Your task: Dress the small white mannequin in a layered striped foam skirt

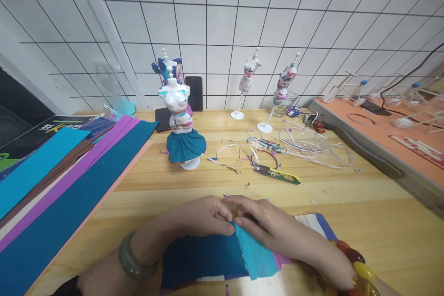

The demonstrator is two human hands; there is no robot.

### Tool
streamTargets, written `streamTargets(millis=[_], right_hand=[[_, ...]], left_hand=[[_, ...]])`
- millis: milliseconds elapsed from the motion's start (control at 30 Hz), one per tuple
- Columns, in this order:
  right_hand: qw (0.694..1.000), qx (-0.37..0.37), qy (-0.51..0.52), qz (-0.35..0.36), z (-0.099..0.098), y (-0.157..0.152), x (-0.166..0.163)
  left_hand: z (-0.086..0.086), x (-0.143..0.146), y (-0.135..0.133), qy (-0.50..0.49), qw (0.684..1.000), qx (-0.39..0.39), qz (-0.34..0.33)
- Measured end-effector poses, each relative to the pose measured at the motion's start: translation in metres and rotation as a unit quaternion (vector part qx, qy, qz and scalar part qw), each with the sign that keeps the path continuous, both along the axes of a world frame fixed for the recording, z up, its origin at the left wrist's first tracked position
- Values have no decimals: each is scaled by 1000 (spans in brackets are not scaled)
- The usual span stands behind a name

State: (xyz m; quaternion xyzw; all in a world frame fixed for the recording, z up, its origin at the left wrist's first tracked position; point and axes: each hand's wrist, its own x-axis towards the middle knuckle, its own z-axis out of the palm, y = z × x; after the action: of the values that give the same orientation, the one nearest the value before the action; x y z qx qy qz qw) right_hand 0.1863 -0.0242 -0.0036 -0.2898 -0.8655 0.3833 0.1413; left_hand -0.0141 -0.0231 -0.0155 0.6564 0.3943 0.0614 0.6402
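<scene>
Both hands meet at the top edge of a light blue piece of crepe paper, close to the table's front. My left hand has its thumb and curled fingers closed at the paper's upper left corner. My right hand presses its thumb on the same edge, index finger bent toward the left hand. The light blue piece overlaps a dark teal sheet, which lies flat beneath. Purple and white layers peek out from under them at the right. Fingers hide part of the pinched edge.
A small mannequin wears a teal skirt. Two more mannequins stand at the back. A yellow-green cutter, tape roll and scraps lie mid-table. Long coloured strips lie left; an orange surface is right.
</scene>
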Motion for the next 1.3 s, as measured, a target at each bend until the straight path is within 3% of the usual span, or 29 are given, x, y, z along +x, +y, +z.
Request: streamTargets(millis=[1300], right_hand=[[1000, -9, -9, -19, -1, -2, -3]], left_hand=[[0, -3, 1, 6, 1000, 9, -26]])
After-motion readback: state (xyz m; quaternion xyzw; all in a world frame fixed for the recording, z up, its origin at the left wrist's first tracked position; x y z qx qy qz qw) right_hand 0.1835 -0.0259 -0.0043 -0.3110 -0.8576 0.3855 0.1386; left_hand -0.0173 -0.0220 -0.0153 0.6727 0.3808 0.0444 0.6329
